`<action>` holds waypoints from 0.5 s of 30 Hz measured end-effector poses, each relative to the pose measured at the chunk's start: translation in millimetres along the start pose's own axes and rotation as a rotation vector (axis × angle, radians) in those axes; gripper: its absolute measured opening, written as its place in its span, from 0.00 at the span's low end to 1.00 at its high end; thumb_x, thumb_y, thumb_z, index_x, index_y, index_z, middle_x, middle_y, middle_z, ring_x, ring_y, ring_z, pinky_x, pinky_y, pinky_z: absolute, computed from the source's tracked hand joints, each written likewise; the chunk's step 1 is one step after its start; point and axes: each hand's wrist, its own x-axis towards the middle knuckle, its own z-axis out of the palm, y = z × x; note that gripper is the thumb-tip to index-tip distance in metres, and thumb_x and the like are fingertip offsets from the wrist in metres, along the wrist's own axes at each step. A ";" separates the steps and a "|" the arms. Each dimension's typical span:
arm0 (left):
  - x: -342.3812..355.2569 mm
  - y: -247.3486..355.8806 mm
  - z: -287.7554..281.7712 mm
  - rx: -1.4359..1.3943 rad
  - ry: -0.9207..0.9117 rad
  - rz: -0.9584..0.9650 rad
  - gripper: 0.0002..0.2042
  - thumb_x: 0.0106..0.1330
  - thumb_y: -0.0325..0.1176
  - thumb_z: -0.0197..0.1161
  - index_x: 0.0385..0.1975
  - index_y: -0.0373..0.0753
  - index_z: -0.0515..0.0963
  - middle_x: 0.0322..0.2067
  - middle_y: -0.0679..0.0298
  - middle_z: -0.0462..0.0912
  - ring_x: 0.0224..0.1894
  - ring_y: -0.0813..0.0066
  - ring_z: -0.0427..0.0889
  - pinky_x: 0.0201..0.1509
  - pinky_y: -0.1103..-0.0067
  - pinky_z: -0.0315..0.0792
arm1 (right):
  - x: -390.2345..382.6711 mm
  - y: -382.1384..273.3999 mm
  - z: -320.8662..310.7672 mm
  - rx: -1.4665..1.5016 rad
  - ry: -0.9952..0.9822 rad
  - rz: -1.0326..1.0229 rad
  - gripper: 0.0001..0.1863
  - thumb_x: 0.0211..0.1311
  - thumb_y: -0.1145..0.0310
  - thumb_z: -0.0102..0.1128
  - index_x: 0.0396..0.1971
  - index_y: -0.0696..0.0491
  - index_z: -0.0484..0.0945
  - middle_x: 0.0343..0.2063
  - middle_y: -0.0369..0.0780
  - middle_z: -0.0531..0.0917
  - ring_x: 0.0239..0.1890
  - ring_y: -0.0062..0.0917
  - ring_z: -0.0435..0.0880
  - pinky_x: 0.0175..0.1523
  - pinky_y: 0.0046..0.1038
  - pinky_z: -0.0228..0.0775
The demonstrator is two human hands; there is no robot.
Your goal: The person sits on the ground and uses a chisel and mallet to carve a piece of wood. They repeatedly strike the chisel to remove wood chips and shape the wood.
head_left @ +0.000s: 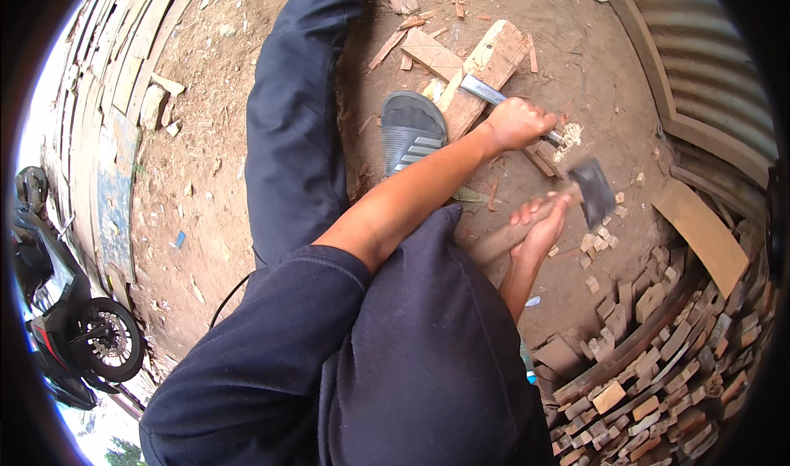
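My left hand [520, 124] is closed around a chisel [484, 90], its flat metal blade pointing up and left. The blade end rests on a pale wooden block [496, 54] lying on the dirt. Lower and to the right, my right hand [539, 226] grips the wooden handle of a hammer [592, 193]. The dark hammer head is smeared by motion and sits just below and to the right of the chisel's back end, apart from it. Curled wood shavings [569, 135] lie beside that end. A second wooden piece [432, 54] meets the block on its left.
A grey slide sandal [411, 132] is left of the block. My trousered leg [292, 112] stretches away on the left. Stacked wood offcuts [658, 384] fill the lower right, below a corrugated metal sheet [699, 46]. A motorcycle [70, 326] stands at far left near wooden planks [115, 194].
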 end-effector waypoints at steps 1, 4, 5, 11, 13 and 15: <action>-4.7 -8.6 -4.2 0.012 -0.058 -0.065 0.03 0.57 0.31 0.55 0.28 0.41 0.73 0.23 0.59 0.81 0.26 0.62 0.84 0.25 0.69 0.77 | -2.2 -6.2 -13.4 -0.173 -0.150 0.084 0.20 0.73 0.49 0.39 0.41 0.53 0.67 0.18 0.35 0.68 0.12 0.17 0.65 0.14 0.23 0.61; -21.1 -42.1 -26.5 0.069 -0.049 -0.020 0.02 0.57 0.30 0.56 0.28 0.41 0.73 0.23 0.60 0.81 0.26 0.64 0.84 0.26 0.71 0.78 | -11.0 -7.5 -24.5 -0.436 -0.337 0.148 0.22 0.72 0.49 0.40 0.43 0.55 0.67 0.18 0.36 0.69 0.12 0.17 0.66 0.13 0.22 0.63; -22.3 -38.0 -28.3 0.006 0.048 0.028 0.02 0.56 0.29 0.57 0.27 0.41 0.72 0.21 0.60 0.80 0.25 0.64 0.84 0.25 0.71 0.78 | -17.2 -3.0 -24.9 -0.407 -0.320 0.142 0.22 0.72 0.49 0.41 0.43 0.55 0.67 0.18 0.36 0.69 0.12 0.17 0.66 0.13 0.22 0.62; -25.2 19.7 -39.6 -0.199 0.233 0.041 0.05 0.49 0.28 0.59 0.25 0.41 0.70 0.18 0.61 0.78 0.22 0.61 0.82 0.22 0.68 0.74 | -31.4 0.9 -19.5 -0.037 -0.116 0.205 0.21 0.72 0.47 0.39 0.43 0.52 0.67 0.17 0.36 0.68 0.11 0.19 0.64 0.13 0.23 0.58; -28.1 24.6 -32.6 -0.265 0.278 0.024 0.06 0.49 0.29 0.60 0.25 0.41 0.70 0.19 0.61 0.78 0.22 0.60 0.82 0.23 0.67 0.74 | -39.4 -6.1 -25.4 -0.054 -0.032 0.179 0.21 0.72 0.46 0.39 0.42 0.50 0.67 0.17 0.35 0.68 0.11 0.19 0.63 0.13 0.24 0.58; -28.3 22.0 -32.1 -0.271 0.267 0.054 0.07 0.48 0.29 0.61 0.25 0.41 0.70 0.19 0.61 0.78 0.22 0.60 0.82 0.24 0.67 0.74 | -44.5 -12.1 -39.4 -0.049 -0.060 0.137 0.21 0.72 0.46 0.39 0.42 0.50 0.67 0.17 0.35 0.68 0.11 0.18 0.63 0.13 0.23 0.58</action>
